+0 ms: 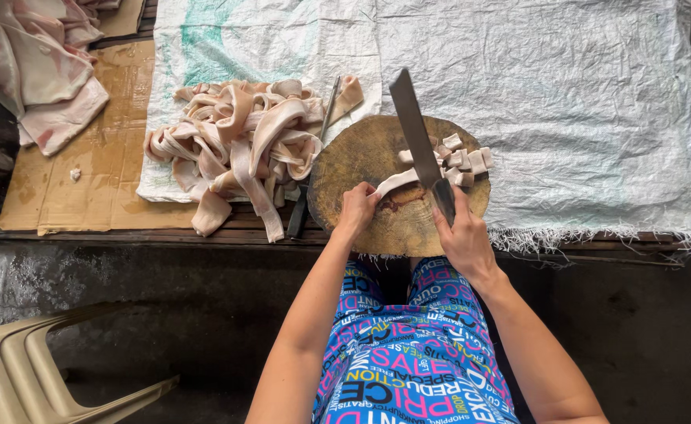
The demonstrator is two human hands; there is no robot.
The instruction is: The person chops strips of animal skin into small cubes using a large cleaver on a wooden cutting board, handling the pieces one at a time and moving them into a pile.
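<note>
My right hand (463,235) grips the handle of a large cleaver (414,129), whose blade points away from me over a round wooden chopping block (349,169). My left hand (357,208) pinches the near end of a pale pink strip of meat (396,182) lying on the block, right beside the blade. Several small cut pieces (463,159) lie on the block to the right of the blade.
A heap of long pink strips (243,145) lies left of the block on a white woven sack (565,110). A second knife (314,157) rests beside the heap. Cardboard (86,180) and larger meat slabs (39,63) lie far left. A beige plastic chair (23,377) stands lower left.
</note>
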